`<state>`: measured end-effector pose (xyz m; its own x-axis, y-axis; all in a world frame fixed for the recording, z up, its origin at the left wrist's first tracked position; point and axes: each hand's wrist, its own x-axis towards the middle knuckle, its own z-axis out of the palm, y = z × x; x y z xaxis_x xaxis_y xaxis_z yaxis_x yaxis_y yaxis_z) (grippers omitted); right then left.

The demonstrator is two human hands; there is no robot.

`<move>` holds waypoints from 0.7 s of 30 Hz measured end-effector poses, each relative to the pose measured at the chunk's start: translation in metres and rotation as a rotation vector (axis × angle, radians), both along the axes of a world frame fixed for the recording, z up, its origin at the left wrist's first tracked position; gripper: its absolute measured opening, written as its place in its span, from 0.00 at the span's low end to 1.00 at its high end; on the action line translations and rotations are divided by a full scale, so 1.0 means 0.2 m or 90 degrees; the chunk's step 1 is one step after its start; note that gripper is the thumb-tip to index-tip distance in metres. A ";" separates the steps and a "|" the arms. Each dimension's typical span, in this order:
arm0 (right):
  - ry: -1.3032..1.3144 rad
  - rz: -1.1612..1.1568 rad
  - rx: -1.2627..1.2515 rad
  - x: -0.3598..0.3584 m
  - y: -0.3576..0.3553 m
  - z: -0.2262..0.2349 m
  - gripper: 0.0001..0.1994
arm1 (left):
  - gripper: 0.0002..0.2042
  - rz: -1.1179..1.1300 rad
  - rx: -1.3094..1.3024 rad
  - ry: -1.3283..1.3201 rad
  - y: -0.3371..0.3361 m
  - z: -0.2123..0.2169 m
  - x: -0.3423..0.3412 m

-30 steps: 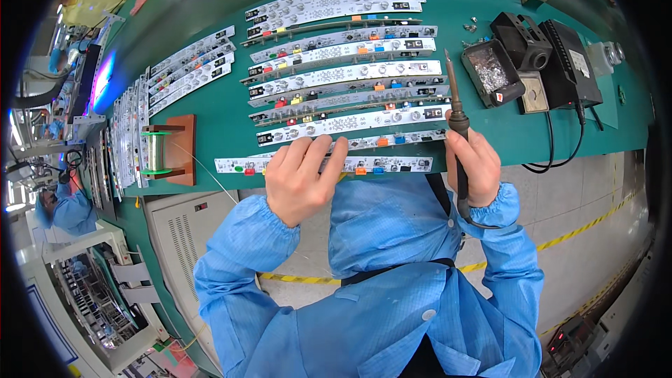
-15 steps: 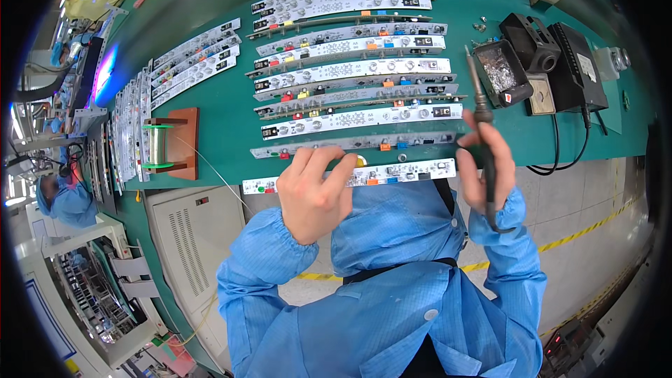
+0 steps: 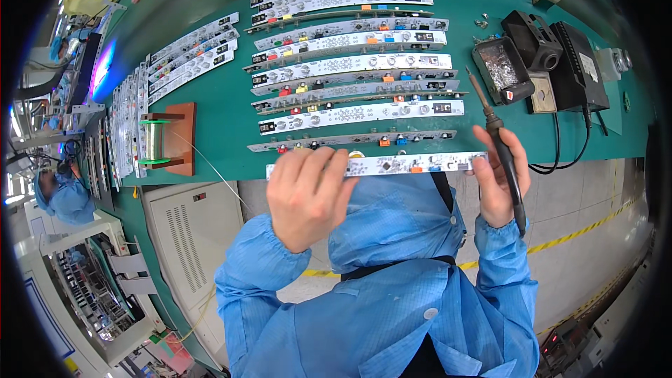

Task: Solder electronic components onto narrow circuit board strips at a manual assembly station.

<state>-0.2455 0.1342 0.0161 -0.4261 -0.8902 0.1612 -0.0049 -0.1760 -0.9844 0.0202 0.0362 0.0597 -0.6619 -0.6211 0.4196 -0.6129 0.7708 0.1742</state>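
Gripping a board (image 3: 399,164) by its left part in the left hand (image 3: 306,199), with fingers curled over it. Meeting its right end with the thumb of the right hand (image 3: 495,199), while clasping an iron (image 3: 505,154) in curled fingers. Shifted the board rightward since half a second ago. Facing more boards (image 3: 364,113) beyond, and a tray (image 3: 500,70) near the iron's tip.
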 end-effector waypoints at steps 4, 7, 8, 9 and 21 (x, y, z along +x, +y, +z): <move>0.010 -0.026 0.035 -0.01 -0.01 -0.01 0.26 | 0.18 0.091 0.056 0.032 -0.02 -0.01 0.15; 0.005 -0.015 0.047 -0.02 0.01 -0.01 0.27 | 0.15 0.160 0.050 0.089 -0.06 -0.08 0.26; 0.005 -0.013 0.049 -0.02 0.03 -0.01 0.27 | 0.13 0.185 0.051 0.125 -0.07 -0.09 0.28; 0.000 0.004 0.012 -0.03 0.05 -0.02 0.27 | 0.11 0.210 0.052 0.161 -0.08 -0.10 0.29; -0.011 0.052 -0.034 -0.08 0.16 -0.05 0.30 | 0.08 0.243 0.197 0.233 -0.25 -0.17 0.36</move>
